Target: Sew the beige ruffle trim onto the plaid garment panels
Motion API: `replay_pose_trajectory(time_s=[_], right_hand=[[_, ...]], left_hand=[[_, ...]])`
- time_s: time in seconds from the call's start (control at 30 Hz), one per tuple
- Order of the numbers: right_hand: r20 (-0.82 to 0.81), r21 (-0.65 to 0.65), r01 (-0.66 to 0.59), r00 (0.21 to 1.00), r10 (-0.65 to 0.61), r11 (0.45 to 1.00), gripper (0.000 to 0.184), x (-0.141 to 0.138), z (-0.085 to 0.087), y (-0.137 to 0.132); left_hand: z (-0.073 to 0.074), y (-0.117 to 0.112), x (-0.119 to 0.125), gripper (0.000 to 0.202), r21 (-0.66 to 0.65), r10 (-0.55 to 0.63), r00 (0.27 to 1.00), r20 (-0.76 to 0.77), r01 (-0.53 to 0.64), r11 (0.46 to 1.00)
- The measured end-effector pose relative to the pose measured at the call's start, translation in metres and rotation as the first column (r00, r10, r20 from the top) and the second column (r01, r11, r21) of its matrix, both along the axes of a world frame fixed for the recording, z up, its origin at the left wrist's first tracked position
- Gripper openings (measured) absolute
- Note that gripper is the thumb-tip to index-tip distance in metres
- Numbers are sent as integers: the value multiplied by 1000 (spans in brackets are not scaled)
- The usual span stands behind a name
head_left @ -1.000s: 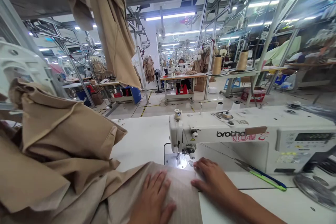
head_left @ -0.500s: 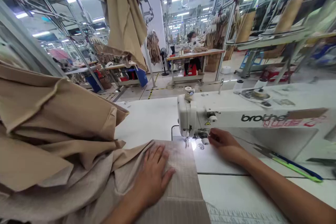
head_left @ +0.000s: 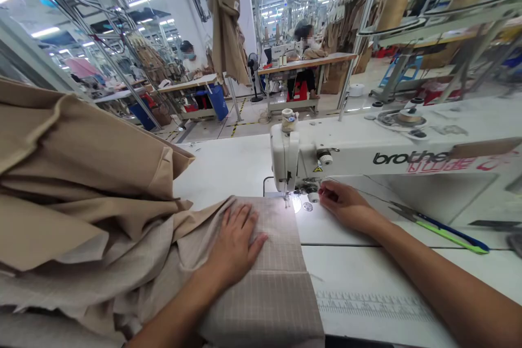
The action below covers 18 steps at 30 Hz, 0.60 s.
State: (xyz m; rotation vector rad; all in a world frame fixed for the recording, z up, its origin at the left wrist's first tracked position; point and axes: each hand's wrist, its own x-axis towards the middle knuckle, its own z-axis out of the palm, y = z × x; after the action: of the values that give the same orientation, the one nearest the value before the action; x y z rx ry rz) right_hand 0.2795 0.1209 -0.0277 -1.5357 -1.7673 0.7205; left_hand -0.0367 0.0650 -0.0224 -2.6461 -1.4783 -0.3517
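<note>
My left hand (head_left: pixel 236 242) lies flat with fingers spread on a beige checked fabric panel (head_left: pixel 281 283) that runs under the needle of a white Brother sewing machine (head_left: pixel 367 157). My right hand (head_left: pixel 345 204) is curled beside the machine head, fingertips at the small knob under the needle bar; what it pinches, if anything, is hidden. A big heap of tan fabric (head_left: pixel 81 185) is piled to the left of my left hand, touching the panel.
Scissors with green and blue handles (head_left: pixel 444 227) lie on the white table (head_left: pixel 367 283) to the right, under the machine arm. A printed ruler runs along the table front. Other workers sit at benches (head_left: pixel 305 62) behind; tan garments (head_left: pixel 226 16) hang overhead.
My right hand left the fabric edge and moved up to the machine head beside the needle. My left hand stayed flat on the panel. The camera tilted down and closer.
</note>
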Motion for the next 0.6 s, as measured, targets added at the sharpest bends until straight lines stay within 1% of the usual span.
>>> replay_pose_trajectory(time_s=[0.1, 0.2, 0.27, 0.33, 0.37, 0.43, 0.47, 0.53, 0.57, 0.6], right_hand=[[21, 22, -2, 1000, 1, 1000, 23, -1, 0, -4], [30, 62, 0, 1000, -2, 998, 23, -4, 5, -10], [22, 86, -10, 1000, 8, 996, 24, -6, 7, -12], [10, 110, -33, 999, 32, 993, 25, -9, 6, -8], [6, 122, -45, 999, 45, 992, 26, -11, 5, -5], [9, 142, -64, 998, 63, 988, 28, -14, 5, -2], [18, 150, -72, 997, 70, 986, 28, -15, 7, -4], [55, 161, -84, 996, 76, 983, 24, -14, 15, -13], [81, 164, -95, 993, 82, 982, 19, -12, 20, -20], [107, 166, -104, 990, 87, 981, 16, -11, 24, -28]], left_hand=[[8, -20, 4, 37, 39, -54, 998, 31, 53, 998], [14, -52, 10, 42, 8, -160, 986, 41, 160, 987], [12, -68, 13, 50, -52, -229, 973, 32, 230, 972], [6, -74, 12, 57, -86, -273, 962, 8, 273, 958], [2, -74, 10, 59, -76, -293, 956, -6, 292, 954], [-3, -71, 4, 57, 11, -348, 937, -28, 349, 937], [-5, -69, 1, 55, 99, -385, 922, -33, 386, 917], [-10, -62, -5, 48, 301, -460, 886, -62, 456, 838], [-14, -57, -7, 45, 418, -491, 867, -89, 479, 772], [-20, -49, -9, 40, 442, -509, 845, -162, 523, 729]])
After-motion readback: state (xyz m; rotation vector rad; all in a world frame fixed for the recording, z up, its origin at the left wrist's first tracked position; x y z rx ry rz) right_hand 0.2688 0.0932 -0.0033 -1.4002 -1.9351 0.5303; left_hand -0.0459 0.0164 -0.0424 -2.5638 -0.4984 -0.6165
